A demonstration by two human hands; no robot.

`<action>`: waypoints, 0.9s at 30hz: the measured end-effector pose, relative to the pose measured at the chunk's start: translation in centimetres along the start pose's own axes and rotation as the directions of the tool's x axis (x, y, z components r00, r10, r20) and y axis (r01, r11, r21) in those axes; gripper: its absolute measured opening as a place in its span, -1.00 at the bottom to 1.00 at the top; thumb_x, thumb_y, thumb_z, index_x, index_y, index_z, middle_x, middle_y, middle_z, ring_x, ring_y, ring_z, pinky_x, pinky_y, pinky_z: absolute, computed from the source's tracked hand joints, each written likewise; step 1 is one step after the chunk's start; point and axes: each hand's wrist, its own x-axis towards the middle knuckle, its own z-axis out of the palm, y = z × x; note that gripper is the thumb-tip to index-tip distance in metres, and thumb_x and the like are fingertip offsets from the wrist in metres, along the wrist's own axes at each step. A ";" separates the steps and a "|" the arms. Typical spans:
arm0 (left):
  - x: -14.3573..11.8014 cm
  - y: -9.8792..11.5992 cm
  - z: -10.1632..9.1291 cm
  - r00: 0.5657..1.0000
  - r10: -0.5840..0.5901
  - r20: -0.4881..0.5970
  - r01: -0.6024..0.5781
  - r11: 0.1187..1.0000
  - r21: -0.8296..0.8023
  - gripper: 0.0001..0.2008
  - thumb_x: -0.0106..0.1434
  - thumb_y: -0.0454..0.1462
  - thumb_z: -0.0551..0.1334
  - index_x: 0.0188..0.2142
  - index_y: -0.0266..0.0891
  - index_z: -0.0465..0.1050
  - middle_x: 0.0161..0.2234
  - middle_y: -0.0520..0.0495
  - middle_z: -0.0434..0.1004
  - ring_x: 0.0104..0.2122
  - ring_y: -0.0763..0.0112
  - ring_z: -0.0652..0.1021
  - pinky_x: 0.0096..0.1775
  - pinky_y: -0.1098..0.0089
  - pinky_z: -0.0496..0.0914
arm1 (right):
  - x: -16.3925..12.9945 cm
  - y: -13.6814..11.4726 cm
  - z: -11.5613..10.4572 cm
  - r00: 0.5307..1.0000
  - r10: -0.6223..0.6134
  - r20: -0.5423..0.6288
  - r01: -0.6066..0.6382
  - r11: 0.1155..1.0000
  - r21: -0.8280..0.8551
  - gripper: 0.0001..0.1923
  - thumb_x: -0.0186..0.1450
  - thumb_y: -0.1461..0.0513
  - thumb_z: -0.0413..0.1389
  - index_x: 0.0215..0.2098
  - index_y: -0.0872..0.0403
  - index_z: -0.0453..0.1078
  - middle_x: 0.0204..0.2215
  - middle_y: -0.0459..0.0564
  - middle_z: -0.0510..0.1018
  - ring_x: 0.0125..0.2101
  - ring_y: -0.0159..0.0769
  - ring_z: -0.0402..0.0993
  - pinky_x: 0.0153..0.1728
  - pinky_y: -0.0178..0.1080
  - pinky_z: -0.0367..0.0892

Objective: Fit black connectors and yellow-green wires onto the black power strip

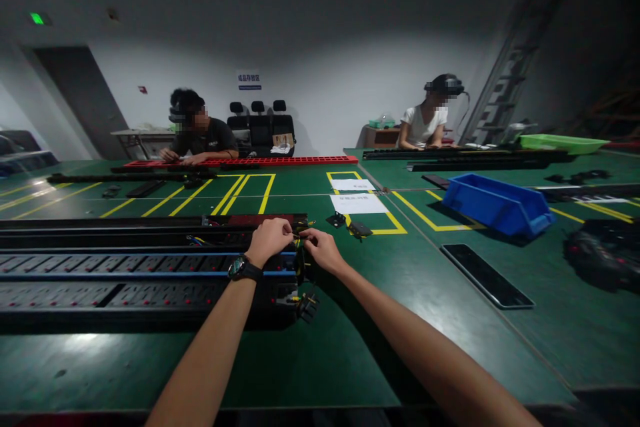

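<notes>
From my remote seat I watch both hands meet at the right-hand end of a long black power strip (pixel 150 277) lying along the left of the green surface (pixel 350 360): the left hand (pixel 269 240), a watch (pixel 243 269) on its wrist, is closed in a pinch on the thin wires (pixel 299 232) there, and the right hand (pixel 323 248) pinches the same small bundle from the other side, the fingertips of the two nearly touching. I judge the wires light, limp and easily kinked, best held close to where they leave the housing, while the strip itself looks stiff, long and awkward, a thing to lift from both ends. A small black end piece (pixel 306 305) hangs at the strip's near corner. To the right, well apart, a blue bin (pixel 495 203) sits tilted toward me; I cannot tell what it holds. A green tray (pixel 563 143) rests farther back, contents hidden. Two other people sit at the far side, one behind a red strip (pixel 240 161).
</notes>
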 end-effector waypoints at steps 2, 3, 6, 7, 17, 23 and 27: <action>0.1 -0.1 0.1 1.000 0.000 0.001 0.000 1.000 -0.002 -0.78 0.21 -0.16 0.27 -0.21 -0.08 0.66 -0.20 -0.08 0.71 -0.16 0.22 0.65 -0.14 0.38 0.45 | 0.0 0.0 0.0 1.000 -0.002 0.012 0.002 1.000 -0.002 -0.64 0.25 0.25 0.06 -0.09 0.10 0.62 -0.43 -0.05 0.60 -0.43 -0.28 0.44 -0.34 -0.28 0.28; 0.2 -0.1 0.1 1.000 -0.003 0.003 0.003 1.000 0.002 -0.78 0.21 -0.16 0.26 -0.22 -0.08 0.67 -0.20 -0.09 0.71 -0.15 0.21 0.65 -0.14 0.39 0.45 | 0.1 -0.1 0.0 1.000 -0.001 0.018 0.001 1.000 0.002 -0.64 0.26 0.25 0.06 -0.08 0.11 0.61 -0.43 -0.05 0.60 -0.43 -0.28 0.44 -0.34 -0.28 0.27; 0.3 -0.2 0.3 1.000 0.016 0.018 -0.017 1.000 0.020 -0.77 0.24 -0.15 0.24 -0.22 -0.09 0.68 -0.20 -0.13 0.72 -0.13 0.18 0.65 -0.13 0.38 0.45 | 0.1 -0.3 -0.2 1.000 -0.004 0.029 0.003 1.000 0.019 -0.65 0.26 0.23 0.07 -0.08 0.10 0.61 -0.42 -0.05 0.60 -0.41 -0.28 0.44 -0.33 -0.29 0.28; 0.4 -0.2 0.4 0.999 0.041 0.026 -0.041 0.999 0.021 -0.75 0.26 -0.15 0.22 -0.22 -0.09 0.68 -0.19 -0.13 0.72 -0.13 0.18 0.65 -0.12 0.37 0.44 | 0.1 -0.4 -0.2 0.999 -0.008 0.032 0.007 1.000 0.021 -0.65 0.26 0.23 0.07 -0.08 0.10 0.61 -0.41 -0.05 0.60 -0.40 -0.28 0.44 -0.32 -0.29 0.28; 0.3 0.2 0.8 0.989 0.134 0.063 -0.137 0.990 0.040 -0.70 0.33 -0.09 0.16 -0.16 -0.07 0.65 -0.16 -0.13 0.71 -0.11 0.14 0.65 -0.11 0.33 0.45 | 0.2 -0.3 -0.1 0.999 -0.030 0.023 0.029 0.999 0.037 -0.65 0.20 0.26 0.05 -0.12 0.08 0.60 -0.35 -0.05 0.61 -0.36 -0.27 0.44 -0.27 -0.26 0.29; 0.2 0.4 1.2 0.995 0.097 0.031 -0.100 0.989 0.105 -0.70 0.31 -0.02 0.19 -0.16 -0.05 0.62 -0.18 -0.10 0.70 -0.12 0.12 0.65 -0.12 0.29 0.46 | 0.2 -0.2 0.2 1.000 -0.006 -0.018 0.007 0.998 0.058 -0.65 0.18 0.25 0.05 -0.12 0.08 0.57 -0.38 -0.07 0.60 -0.40 -0.28 0.45 -0.29 -0.26 0.32; 0.1 0.4 1.6 0.994 0.108 -0.011 -0.106 0.989 0.104 -0.72 0.31 -0.04 0.19 -0.21 -0.07 0.62 -0.22 -0.07 0.70 -0.14 0.17 0.65 -0.13 0.34 0.45 | 0.3 0.0 0.6 0.997 0.038 -0.073 -0.032 0.996 0.081 -0.67 0.18 0.23 0.07 -0.13 0.08 0.54 -0.38 -0.07 0.61 -0.40 -0.28 0.48 -0.27 -0.25 0.36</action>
